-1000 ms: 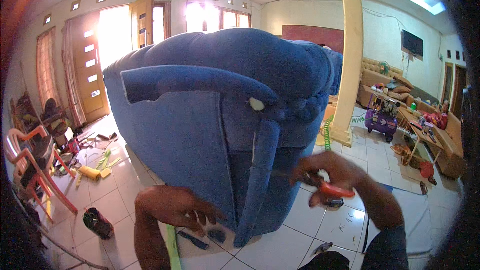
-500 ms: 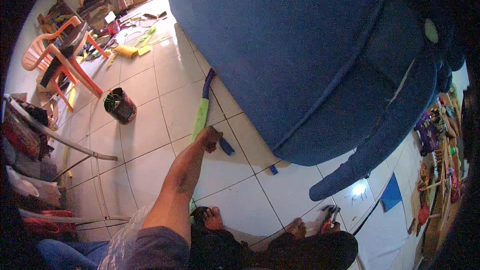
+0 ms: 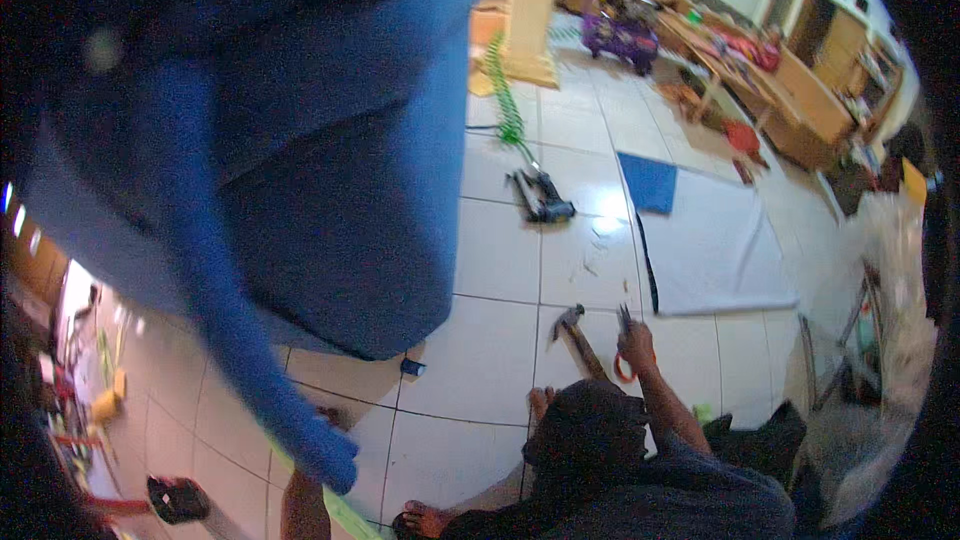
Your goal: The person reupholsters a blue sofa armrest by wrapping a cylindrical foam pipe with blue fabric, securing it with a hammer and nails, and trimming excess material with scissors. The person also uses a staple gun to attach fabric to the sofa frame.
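In my right hand (image 3: 636, 344) is a pair of scissors (image 3: 622, 372) with orange handles, its blades pointing up and away over the tiles. A hammer (image 3: 580, 340) with a wooden handle lies just left of it. My left hand (image 3: 330, 416) is low on the left, mostly hidden behind a hanging, padded blue fabric roll (image 3: 255, 360), so its fingers do not show. A lime-green strip (image 3: 345, 515) runs beside that forearm. The roll hangs from a large blue upholstered piece (image 3: 350, 180) filling the upper left. A small blue scrap (image 3: 412, 367) lies below its corner.
A black air stapler (image 3: 545, 202) on a green coiled hose (image 3: 503, 90) lies ahead. To the right are a white sheet (image 3: 715, 250) and a blue fabric square (image 3: 648, 183). Beyond stand a purple compressor (image 3: 618, 40), a pillar (image 3: 531, 10) and a wooden bench (image 3: 760, 90).
The view has swung right. My right hand with the scissors has come up from beside my knee. My left hand, seen closed near the strips before, is now mostly behind the blue roll.
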The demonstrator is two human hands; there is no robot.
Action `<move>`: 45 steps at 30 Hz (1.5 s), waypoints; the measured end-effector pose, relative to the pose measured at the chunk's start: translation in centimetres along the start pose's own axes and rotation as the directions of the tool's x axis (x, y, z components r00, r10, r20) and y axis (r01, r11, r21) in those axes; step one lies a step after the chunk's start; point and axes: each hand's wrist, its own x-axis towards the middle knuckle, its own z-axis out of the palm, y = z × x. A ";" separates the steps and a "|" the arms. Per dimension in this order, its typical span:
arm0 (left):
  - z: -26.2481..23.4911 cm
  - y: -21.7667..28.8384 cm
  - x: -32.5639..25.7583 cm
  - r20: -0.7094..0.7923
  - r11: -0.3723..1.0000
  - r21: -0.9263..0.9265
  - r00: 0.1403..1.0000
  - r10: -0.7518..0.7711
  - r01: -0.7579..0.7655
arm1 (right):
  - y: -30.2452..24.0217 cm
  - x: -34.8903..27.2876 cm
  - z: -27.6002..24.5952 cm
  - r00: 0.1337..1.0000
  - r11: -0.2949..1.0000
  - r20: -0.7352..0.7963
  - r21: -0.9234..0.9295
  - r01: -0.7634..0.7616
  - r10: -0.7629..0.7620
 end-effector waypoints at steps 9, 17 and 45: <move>-3.6 1.0 -6.5 0.135 0.964 0.111 0.964 0.228 -0.243 | -0.7 9.5 3.5 0.994 0.976 -0.006 0.191 -0.105 0.108; -0.1 -1.1 -3.8 0.446 0.852 0.415 0.888 0.115 -0.319 | -0.3 14.2 10.8 0.945 0.988 0.296 -0.098 -0.116 0.141; -60.3 25.2 10.4 -0.586 0.536 0.791 -0.115 0.802 -0.294 | -26.9 20.0 -15.5 0.994 0.479 -0.100 0.875 0.070 0.037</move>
